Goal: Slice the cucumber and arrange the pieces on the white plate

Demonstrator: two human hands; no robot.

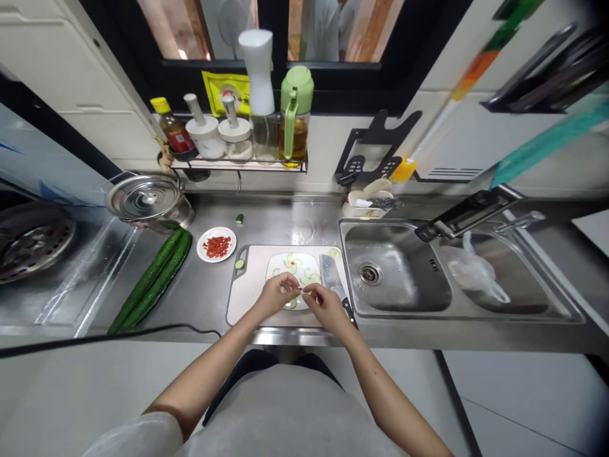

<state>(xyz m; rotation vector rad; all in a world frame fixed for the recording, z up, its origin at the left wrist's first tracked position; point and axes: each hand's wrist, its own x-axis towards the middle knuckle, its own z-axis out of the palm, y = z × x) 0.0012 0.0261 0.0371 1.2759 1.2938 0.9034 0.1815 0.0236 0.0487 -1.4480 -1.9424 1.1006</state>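
Note:
Both my hands hover over a white plate [309, 260] of thin cucumber slices [291, 261] that sits on a pale cutting board [247, 295]. My left hand [275, 295] has its fingers curled, pinching a cucumber slice near the plate's front edge. Fingertip to fingertip with it, my right hand [324, 303] pinches the same small slice. A cleaver [332, 275] lies flat on the board just right of the plate, handle toward me.
Two long cucumbers [155, 279] lie left of the board beside a small dish of red bits [217, 245]. A lidded steel pot [148, 200] stands behind them. A double sink [428, 273] with a plastic bag is on the right. Bottles stand on a wall rack [247, 162].

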